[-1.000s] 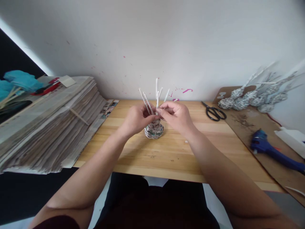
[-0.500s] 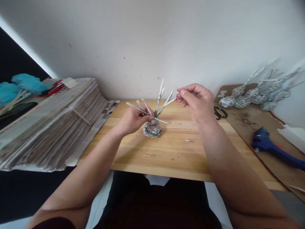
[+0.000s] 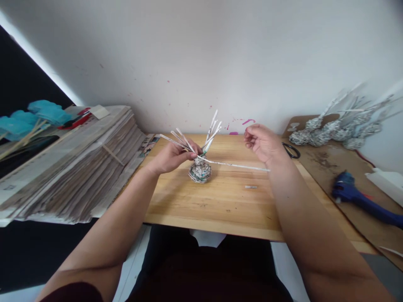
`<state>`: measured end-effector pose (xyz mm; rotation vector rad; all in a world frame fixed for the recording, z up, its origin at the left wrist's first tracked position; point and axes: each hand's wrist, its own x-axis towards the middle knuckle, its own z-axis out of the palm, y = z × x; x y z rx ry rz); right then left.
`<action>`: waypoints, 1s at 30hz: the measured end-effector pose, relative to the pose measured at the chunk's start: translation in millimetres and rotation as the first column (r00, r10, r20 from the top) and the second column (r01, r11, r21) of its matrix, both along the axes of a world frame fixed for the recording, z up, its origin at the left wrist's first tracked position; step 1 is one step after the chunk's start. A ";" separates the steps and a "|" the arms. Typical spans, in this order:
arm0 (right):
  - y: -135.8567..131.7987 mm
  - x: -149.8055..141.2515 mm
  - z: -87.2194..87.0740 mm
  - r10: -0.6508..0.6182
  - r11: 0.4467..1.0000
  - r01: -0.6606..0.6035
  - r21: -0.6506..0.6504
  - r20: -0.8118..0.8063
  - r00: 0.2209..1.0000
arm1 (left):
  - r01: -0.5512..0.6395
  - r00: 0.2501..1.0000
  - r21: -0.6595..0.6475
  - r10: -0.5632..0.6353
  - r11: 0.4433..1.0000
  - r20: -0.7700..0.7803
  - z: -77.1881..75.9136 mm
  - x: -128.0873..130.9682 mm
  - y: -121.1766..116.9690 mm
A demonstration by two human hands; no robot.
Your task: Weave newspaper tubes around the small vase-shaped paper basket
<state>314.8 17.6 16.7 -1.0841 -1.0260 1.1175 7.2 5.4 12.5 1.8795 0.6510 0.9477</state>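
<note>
A small woven newspaper vase (image 3: 200, 172) with a round belly stands on the wooden table, several rolled-paper stakes (image 3: 212, 128) rising and spreading from its neck. My left hand (image 3: 176, 157) is closed around the neck and the lower stakes, its thumb pressing in front. From beside that thumb a long thin rolled-paper strand (image 3: 233, 165) stretches right as far as my right wrist. My right hand (image 3: 260, 140) is raised to the right of the stakes, its fingers curled together, with nothing visible in them.
Stacked newspaper sheets (image 3: 91, 167) stand at left, with blue crumpled pieces (image 3: 47, 112) above. Black-handled scissors (image 3: 291, 150) lie behind my right wrist. A blue glue gun (image 3: 362, 199) and more woven pieces (image 3: 330, 128) are at right. A short paper offcut (image 3: 251, 187) lies on the table (image 3: 201, 214).
My right hand has let go of the stake tip and moved slightly right and down. The stakes on that side stand closer together. The left hand keeps its hold on the vase.
</note>
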 end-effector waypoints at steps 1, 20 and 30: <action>0.2 -2.6 -3.0 0.008 1.000 -0.008 -0.010 0.015 1.000 | 0.005 1.000 -0.004 -0.005 1.000 -0.008 0.8 1.0 0.6; -26.5 -56.3 -10.2 0.342 0.927 -0.369 0.059 0.267 0.901 | 0.029 1.000 -0.069 -0.030 0.997 -0.004 -2.9 26.3 24.5; -33.3 -65.8 -9.3 0.275 0.917 -0.359 0.174 0.376 0.885 | -0.013 0.999 -0.095 0.017 0.995 0.040 -7.3 30.1 15.6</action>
